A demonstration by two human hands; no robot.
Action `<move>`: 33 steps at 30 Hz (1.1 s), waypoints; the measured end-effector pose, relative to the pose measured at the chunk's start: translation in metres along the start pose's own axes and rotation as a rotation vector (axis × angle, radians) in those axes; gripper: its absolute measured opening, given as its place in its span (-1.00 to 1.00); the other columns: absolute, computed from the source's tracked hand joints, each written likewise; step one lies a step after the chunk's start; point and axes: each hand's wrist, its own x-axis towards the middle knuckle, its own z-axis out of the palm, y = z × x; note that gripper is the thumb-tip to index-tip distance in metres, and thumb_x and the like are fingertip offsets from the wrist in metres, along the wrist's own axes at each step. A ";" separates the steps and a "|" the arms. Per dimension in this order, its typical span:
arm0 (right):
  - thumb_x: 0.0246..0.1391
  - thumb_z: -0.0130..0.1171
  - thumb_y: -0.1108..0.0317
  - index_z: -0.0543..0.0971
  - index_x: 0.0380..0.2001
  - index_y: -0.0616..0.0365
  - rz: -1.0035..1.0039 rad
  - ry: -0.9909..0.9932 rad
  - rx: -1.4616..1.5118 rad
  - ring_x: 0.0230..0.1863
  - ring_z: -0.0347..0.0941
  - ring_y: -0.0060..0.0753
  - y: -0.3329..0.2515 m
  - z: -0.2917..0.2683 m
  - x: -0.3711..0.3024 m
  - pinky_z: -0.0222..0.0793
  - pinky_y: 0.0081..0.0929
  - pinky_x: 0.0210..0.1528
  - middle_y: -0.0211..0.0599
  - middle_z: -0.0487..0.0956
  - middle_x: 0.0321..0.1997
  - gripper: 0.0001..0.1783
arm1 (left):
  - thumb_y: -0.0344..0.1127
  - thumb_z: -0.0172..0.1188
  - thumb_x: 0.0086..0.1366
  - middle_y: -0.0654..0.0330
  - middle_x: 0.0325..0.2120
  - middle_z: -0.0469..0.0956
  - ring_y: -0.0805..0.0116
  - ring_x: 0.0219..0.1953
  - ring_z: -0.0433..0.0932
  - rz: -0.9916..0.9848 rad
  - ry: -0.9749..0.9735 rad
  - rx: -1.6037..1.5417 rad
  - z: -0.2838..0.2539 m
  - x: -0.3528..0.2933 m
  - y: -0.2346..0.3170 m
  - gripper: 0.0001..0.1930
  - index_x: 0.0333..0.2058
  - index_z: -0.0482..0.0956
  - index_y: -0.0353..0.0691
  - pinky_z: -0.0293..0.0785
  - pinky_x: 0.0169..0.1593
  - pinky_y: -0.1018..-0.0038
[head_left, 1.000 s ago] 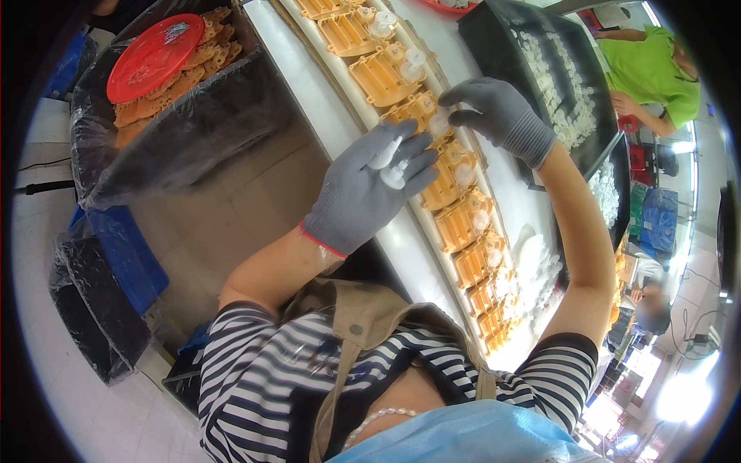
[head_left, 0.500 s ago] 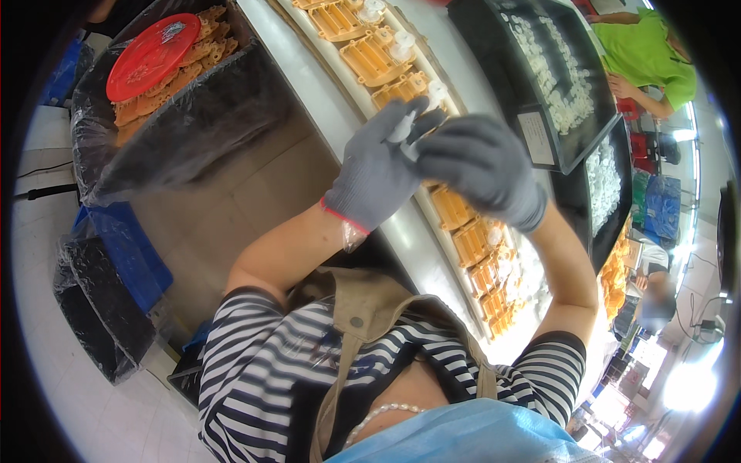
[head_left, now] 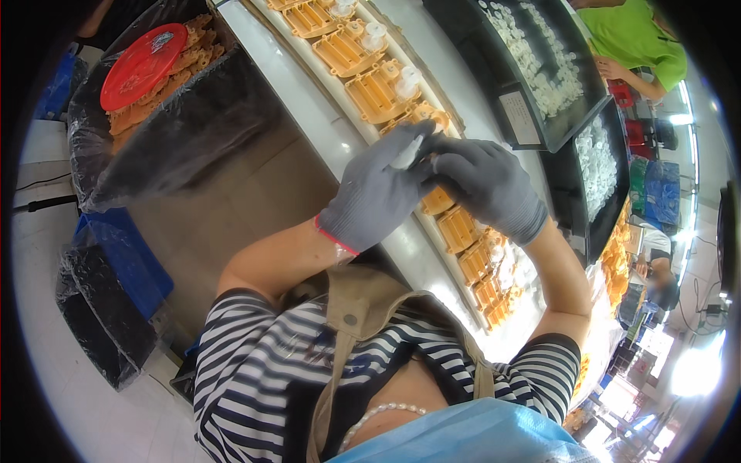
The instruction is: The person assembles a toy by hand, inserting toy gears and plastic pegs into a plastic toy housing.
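Head view. The left hand (head_left: 374, 185) is curled around a white plastic part (head_left: 407, 154), which shows between thumb and fingers with its end pointing to the far right. The right hand (head_left: 486, 181) has its fingers bent and drawn together, meeting the fingertips of the left hand; whether they clamp a piece cannot be told, since the gloves hide the contact. Both hands are above the row of orange housings (head_left: 351, 52), which runs on the tabletop (head_left: 301, 96) from far left to near right. Clear fittings (head_left: 375, 35) stand on the far housings. To the right of the row is a black tray (head_left: 463, 54) bearing small white pieces (head_left: 567, 77).

Caution: the following are judgements.

1. Dropped part. The white part appears smooth, and glove fabric may dull the fingertip feel; a loosened left-hand grip could let it fall among the housings.

2. Misalignment. Both hands cover the contact point, so a piece presented at an angle could go unnoticed.

3. Disturbed row. The hands are low over closely spaced housings; a knuckle or wrist could knock a fitting over or shift a housing.
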 end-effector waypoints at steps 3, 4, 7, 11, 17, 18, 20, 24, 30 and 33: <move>-0.07 0.23 0.50 0.48 -0.26 0.12 0.107 0.096 0.197 -0.25 0.56 -0.17 0.017 -0.004 -0.008 0.49 -0.34 -0.21 -0.27 0.60 -0.16 -0.75 | -0.22 -0.17 0.47 -0.05 0.08 0.38 0.08 0.15 0.36 -0.074 -0.057 -0.068 0.001 -0.002 0.006 -0.61 0.12 0.32 -0.37 0.24 0.30 0.17; -0.05 0.23 0.51 0.48 -0.24 0.13 0.147 0.151 0.242 -0.24 0.56 -0.14 0.029 -0.003 -0.009 0.49 -0.31 -0.18 -0.24 0.61 -0.16 -0.74 | -0.21 -0.13 0.46 -0.05 0.08 0.39 0.07 0.16 0.36 -0.072 -0.063 -0.083 -0.003 -0.003 0.008 -0.61 0.12 0.33 -0.35 0.23 0.31 0.15; 0.01 0.20 0.49 0.50 -0.17 0.14 0.222 0.057 0.213 -0.27 0.57 -0.12 0.053 -0.005 -0.005 0.49 -0.32 -0.17 -0.20 0.61 -0.20 -0.74 | -0.19 -0.07 0.43 -0.03 0.08 0.40 0.06 0.16 0.36 -0.097 -0.009 -0.067 -0.007 -0.005 0.013 -0.60 0.12 0.35 -0.32 0.20 0.31 0.14; 0.04 0.18 0.44 0.52 -0.18 0.09 0.192 -0.066 0.168 -0.27 0.56 -0.13 0.077 0.011 -0.001 0.49 -0.33 -0.19 -0.25 0.60 -0.22 -0.78 | -0.16 -0.02 0.40 0.00 0.06 0.42 0.04 0.15 0.37 -0.145 0.067 -0.035 -0.012 -0.005 0.013 -0.59 0.12 0.36 -0.29 0.20 0.31 0.14; 0.03 0.24 0.48 0.54 -0.14 0.18 0.080 -0.147 0.167 -0.18 0.58 -0.18 0.087 0.024 0.006 0.51 -0.36 -0.07 -0.20 0.61 -0.13 -0.73 | -0.17 -0.02 0.40 0.01 0.04 0.43 0.03 0.14 0.37 -0.155 0.075 -0.043 -0.010 -0.002 0.015 -0.59 0.12 0.36 -0.29 0.20 0.31 0.14; 0.03 0.24 0.48 0.54 -0.14 0.18 0.080 -0.148 0.170 -0.18 0.58 -0.18 0.088 0.025 0.007 0.51 -0.36 -0.07 -0.20 0.61 -0.13 -0.73 | -0.17 -0.02 0.40 0.01 0.04 0.43 0.03 0.14 0.37 -0.156 0.077 -0.045 -0.010 -0.002 0.015 -0.59 0.12 0.36 -0.29 0.20 0.31 0.14; 0.03 0.24 0.49 0.54 -0.14 0.18 0.030 -0.163 0.144 -0.22 0.59 -0.19 0.089 0.022 0.010 0.51 -0.36 -0.09 -0.20 0.61 -0.14 -0.73 | -0.18 -0.03 0.40 0.01 0.04 0.44 0.03 0.14 0.37 -0.150 0.074 -0.033 -0.009 -0.003 0.015 -0.59 0.12 0.35 -0.29 0.20 0.31 0.14; 0.02 0.27 0.46 0.56 -0.15 0.17 0.132 -0.214 0.156 -0.23 0.59 -0.21 0.086 0.018 0.013 0.51 -0.36 -0.09 -0.22 0.63 -0.17 -0.73 | -0.19 -0.04 0.40 0.01 0.04 0.42 0.03 0.15 0.36 -0.147 0.094 -0.022 -0.008 -0.002 0.015 -0.58 0.13 0.34 -0.30 0.19 0.32 0.14; -0.02 0.32 0.38 0.59 -0.15 0.15 0.172 -0.218 0.185 -0.23 0.59 -0.24 0.093 0.019 0.009 0.51 -0.39 -0.11 -0.22 0.64 -0.24 -0.69 | -0.18 -0.04 0.40 -0.01 0.09 0.39 0.02 0.17 0.34 -0.137 0.052 -0.038 -0.012 -0.001 0.013 -0.56 0.15 0.32 -0.31 0.18 0.32 0.15; 0.00 0.32 0.39 0.61 -0.12 0.14 0.197 -0.218 0.226 -0.22 0.60 -0.25 0.093 0.021 0.007 0.51 -0.39 -0.08 -0.23 0.65 -0.22 -0.68 | -0.17 -0.04 0.40 0.00 0.08 0.40 0.04 0.16 0.35 -0.130 0.059 -0.022 -0.011 -0.002 0.013 -0.57 0.14 0.34 -0.30 0.20 0.30 0.16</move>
